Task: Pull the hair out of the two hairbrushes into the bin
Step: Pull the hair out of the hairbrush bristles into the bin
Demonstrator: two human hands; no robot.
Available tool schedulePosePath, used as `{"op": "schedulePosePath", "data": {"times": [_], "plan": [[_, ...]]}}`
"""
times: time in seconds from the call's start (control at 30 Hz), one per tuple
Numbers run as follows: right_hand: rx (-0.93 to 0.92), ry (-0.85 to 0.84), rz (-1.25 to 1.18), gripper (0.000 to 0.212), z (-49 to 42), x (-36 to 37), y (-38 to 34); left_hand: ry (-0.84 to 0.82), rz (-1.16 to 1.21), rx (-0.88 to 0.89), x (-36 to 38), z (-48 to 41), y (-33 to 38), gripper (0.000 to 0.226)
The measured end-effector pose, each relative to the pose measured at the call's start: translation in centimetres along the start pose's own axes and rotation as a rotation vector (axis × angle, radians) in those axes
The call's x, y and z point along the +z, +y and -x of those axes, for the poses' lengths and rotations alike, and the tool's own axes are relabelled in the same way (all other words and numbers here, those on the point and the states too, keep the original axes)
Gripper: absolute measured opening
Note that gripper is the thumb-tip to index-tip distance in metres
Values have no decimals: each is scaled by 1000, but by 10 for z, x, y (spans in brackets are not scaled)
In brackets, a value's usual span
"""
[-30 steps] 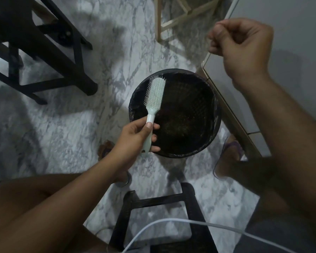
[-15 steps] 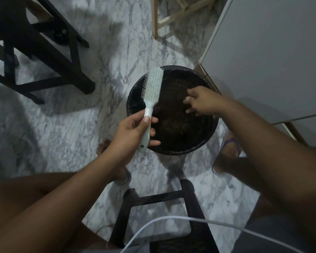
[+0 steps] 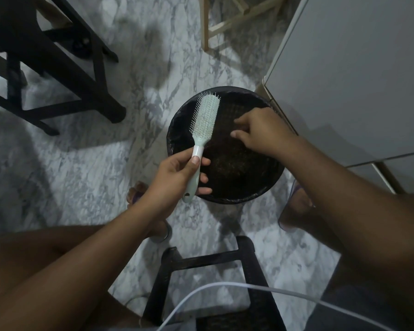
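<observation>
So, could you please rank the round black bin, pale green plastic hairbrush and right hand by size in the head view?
1. Round black bin.
2. Pale green plastic hairbrush and right hand: too alike; brush longer, hand wider.

Pale mint hairbrush, black bin, grey-veined white marble floor, white cable

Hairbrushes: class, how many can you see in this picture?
1: the mint hairbrush, handle gripped in the left hand, head over the rim of the bin. Another may be hidden.

Left hand around hairbrush handle; right hand relaxed, palm down.
</observation>
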State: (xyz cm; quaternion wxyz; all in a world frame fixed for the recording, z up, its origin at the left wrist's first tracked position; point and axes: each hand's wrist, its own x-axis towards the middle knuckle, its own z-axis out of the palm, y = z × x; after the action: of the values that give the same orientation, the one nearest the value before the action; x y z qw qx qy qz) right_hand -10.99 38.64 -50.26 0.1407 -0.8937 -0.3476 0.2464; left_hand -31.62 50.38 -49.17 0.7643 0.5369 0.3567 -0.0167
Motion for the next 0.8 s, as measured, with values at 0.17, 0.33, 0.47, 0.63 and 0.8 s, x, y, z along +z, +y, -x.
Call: {"op": "schedulePosePath", "data": {"times": [0.17,0.33,0.47,0.63,0.8], "plan": [[-40,-38,126,41,8,8,-9,4,-5,-15,-1,-1,-1,34],[-51,-8,84,44,9,2,-5,-1,-29,-22,-2,-1,-2,34],[-103,-18,111,66,12,-1,-9,-4,-34,-31,-2,-1,-1,34],[-282,306,-96,46,15,6,-21,1,-33,-11,-3,-3,-3,35],[-425,355,-102,42,18,11,-34,-31,45,4,-2,-4,-3,34]]}}
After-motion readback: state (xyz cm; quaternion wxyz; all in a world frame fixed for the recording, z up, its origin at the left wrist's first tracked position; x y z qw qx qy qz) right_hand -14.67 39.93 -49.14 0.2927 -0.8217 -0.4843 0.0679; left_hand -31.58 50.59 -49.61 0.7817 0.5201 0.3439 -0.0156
